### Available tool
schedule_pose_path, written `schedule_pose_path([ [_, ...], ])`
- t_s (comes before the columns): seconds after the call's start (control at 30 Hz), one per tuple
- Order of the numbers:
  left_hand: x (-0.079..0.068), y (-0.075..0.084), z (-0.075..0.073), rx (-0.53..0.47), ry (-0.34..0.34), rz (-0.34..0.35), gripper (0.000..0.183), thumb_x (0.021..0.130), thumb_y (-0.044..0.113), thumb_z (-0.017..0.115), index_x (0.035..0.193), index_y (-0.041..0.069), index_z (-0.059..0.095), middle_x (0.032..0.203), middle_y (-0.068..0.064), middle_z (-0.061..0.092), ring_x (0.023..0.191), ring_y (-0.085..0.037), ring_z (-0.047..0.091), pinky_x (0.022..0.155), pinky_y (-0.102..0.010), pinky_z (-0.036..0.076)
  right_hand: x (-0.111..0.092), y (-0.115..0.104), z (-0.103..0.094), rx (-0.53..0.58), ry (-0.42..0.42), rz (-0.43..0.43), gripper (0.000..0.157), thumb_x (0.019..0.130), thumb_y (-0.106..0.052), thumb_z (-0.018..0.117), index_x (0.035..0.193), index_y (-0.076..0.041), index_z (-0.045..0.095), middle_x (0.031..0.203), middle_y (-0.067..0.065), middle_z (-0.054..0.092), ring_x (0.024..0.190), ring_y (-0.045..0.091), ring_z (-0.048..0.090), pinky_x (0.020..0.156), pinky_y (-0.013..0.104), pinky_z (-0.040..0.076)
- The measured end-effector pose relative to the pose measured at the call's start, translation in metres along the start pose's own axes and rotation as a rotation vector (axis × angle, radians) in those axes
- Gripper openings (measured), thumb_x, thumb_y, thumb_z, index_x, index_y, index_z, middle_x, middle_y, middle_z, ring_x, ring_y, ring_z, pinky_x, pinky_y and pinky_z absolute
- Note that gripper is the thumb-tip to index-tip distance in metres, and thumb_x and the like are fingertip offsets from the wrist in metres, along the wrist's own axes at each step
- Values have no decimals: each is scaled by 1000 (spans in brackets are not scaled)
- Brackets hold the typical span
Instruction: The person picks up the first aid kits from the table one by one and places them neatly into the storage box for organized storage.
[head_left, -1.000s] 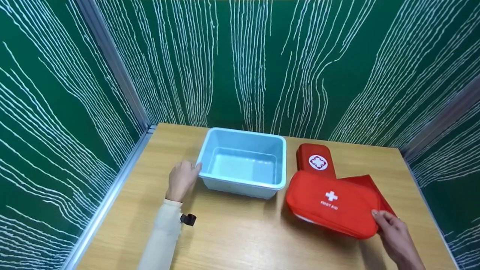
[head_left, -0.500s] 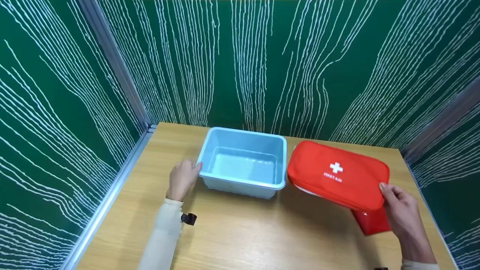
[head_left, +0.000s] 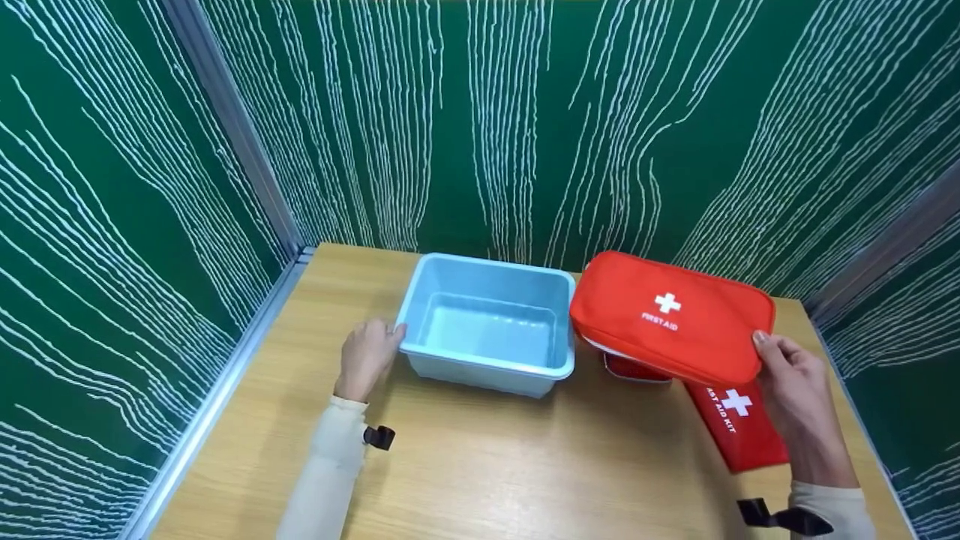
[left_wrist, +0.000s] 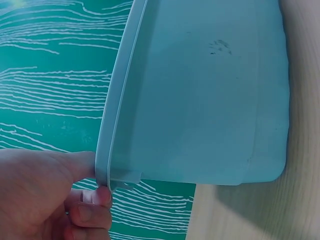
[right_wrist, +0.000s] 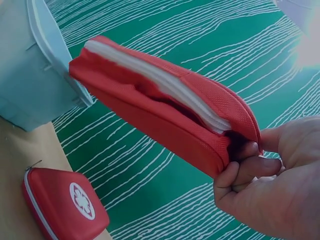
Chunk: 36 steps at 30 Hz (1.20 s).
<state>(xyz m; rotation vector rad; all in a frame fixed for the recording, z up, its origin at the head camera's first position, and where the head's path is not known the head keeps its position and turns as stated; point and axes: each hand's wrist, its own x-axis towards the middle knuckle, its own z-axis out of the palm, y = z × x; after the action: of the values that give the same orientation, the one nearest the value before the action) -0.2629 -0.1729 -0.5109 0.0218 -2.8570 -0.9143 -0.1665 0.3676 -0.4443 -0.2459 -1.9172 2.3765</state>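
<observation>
A light blue plastic bin stands on the table, and my left hand pinches its left rim between thumb and fingers, as the left wrist view shows close up. My right hand grips the right end of a large red first aid pouch, held up off the table beside the bin's right rim. A white zip runs along the pouch's side in the right wrist view. Beneath the raised pouch, a smaller red hard case with a white round emblem lies on the table, mostly hidden in the head view.
A flat red first aid kit pouch lies on the wooden table below my right hand. Green walls with white wavy lines rise behind and at both sides. A metal rail edges the table's left side.
My right hand has lifted the large first aid pouch up and toward the back, uncovering the flat pouch and covering the hard case. My left hand and the bin stay put.
</observation>
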Motion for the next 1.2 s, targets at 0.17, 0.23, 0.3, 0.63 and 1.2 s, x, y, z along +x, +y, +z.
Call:
schedule_pose_path([
  [0.17,0,0,0,-4,-2,3,49,97,33,56,55,15,38,51,4,33,47,-13,33,47,-27,28,9,-2,13,-20,-30,30,33,93,-32,64,117,-11,56,99,-3,68,81,9,68,75,21,56],
  [0.23,-1,0,0,-3,5,5,49,97,32,56,55,15,38,51,4,33,47,-13,33,47,-28,28,16,-1,22,-27,-49,27,29,94,-30,64,114,-11,58,95,-3,67,79,9,67,74,20,55],
  [0.3,-1,-1,0,-3,12,8,49,97,32,56,55,15,37,51,4,32,47,-13,33,47,-28,28,23,2,32,-31,-73,5,22,95,-27,63,110,-10,61,90,-3,66,75,8,65,71,19,54],
  [0.63,-1,-1,1,-8,27,16,49,96,31,56,54,15,37,51,3,31,48,-13,33,48,-29,28,56,12,78,-273,-175,2,31,97,-31,60,113,-5,60,89,-4,62,79,9,60,76,20,52],
  [1.2,0,0,0,-6,-1,-13,47,97,33,57,56,15,41,53,3,36,49,-14,38,49,-29,31,83,52,159,-584,-364,-57,28,99,-26,58,108,0,63,84,8,59,78,21,55,73,28,50],
])
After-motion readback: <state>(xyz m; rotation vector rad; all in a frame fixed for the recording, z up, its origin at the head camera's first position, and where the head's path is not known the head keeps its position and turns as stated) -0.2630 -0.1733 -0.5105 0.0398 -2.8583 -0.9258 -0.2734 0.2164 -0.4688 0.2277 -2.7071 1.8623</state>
